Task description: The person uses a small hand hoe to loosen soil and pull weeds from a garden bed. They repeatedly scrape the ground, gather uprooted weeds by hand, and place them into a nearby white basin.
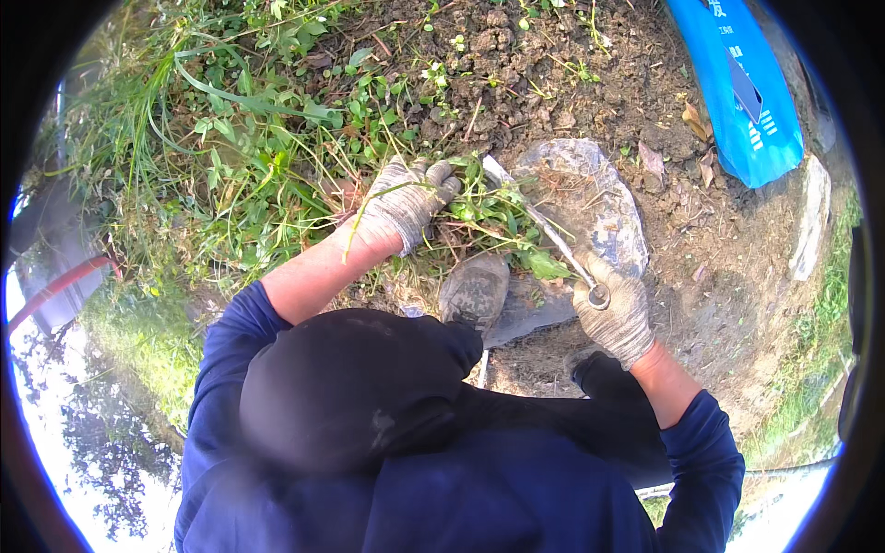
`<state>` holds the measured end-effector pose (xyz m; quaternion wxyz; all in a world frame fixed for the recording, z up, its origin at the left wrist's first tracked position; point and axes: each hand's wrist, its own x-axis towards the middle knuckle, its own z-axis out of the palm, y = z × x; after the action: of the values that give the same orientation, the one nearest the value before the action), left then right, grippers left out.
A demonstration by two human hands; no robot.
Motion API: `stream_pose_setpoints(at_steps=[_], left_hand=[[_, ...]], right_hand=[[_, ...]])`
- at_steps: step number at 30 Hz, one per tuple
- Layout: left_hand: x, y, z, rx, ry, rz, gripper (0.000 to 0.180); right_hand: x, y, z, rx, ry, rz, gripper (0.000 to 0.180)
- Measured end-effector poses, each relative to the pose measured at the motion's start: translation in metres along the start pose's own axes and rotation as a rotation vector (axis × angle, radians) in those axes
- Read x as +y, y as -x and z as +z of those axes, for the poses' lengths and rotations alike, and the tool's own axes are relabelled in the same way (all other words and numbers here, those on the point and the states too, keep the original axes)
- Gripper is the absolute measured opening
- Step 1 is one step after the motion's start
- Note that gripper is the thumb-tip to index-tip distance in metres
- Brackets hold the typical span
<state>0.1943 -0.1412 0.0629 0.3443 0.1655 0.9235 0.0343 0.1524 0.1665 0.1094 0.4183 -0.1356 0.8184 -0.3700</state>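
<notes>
My left hand (406, 201), in a grey knit glove, is closed around a bunch of green weeds (475, 205) at the edge of the growth. Stems stick out on both sides of the fingers. In a similar glove, my right hand (616, 313) grips a slim metal hand tool (550, 230) with a ring at its near end. The tool slants up and left to a flat, pale tip beside the weeds. Leaves hide part of its shaft, so its exact kind is unclear. A flat grey stone (622, 226) lies just beyond the tool.
Dense grass and weeds (230, 157) cover the ground at left. Bare crumbly soil (544, 78) spreads ahead. A blue plastic package (774, 138) lies at upper right near a pale stone strip (811, 217). My patterned shoe (474, 288) stands just below the weeds. A red bar (60, 290) shows far left.
</notes>
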Motion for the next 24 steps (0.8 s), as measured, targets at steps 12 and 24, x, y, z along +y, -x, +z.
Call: stream_pose_setpoints(at_steps=[12, 24], left_hand=[[0.006, -0.041, -0.023, -0.131, -0.026, -0.222, 0.068], [-0.019, -0.005, 0.021, -0.649, 0.013, -0.113, 0.055]], right_hand=[[0.056, -0.017, 0.005, 0.184, 0.343, -0.455, 0.038], [0.039, 0.03, -0.069, 0.254, 0.223, -0.191, 0.035]])
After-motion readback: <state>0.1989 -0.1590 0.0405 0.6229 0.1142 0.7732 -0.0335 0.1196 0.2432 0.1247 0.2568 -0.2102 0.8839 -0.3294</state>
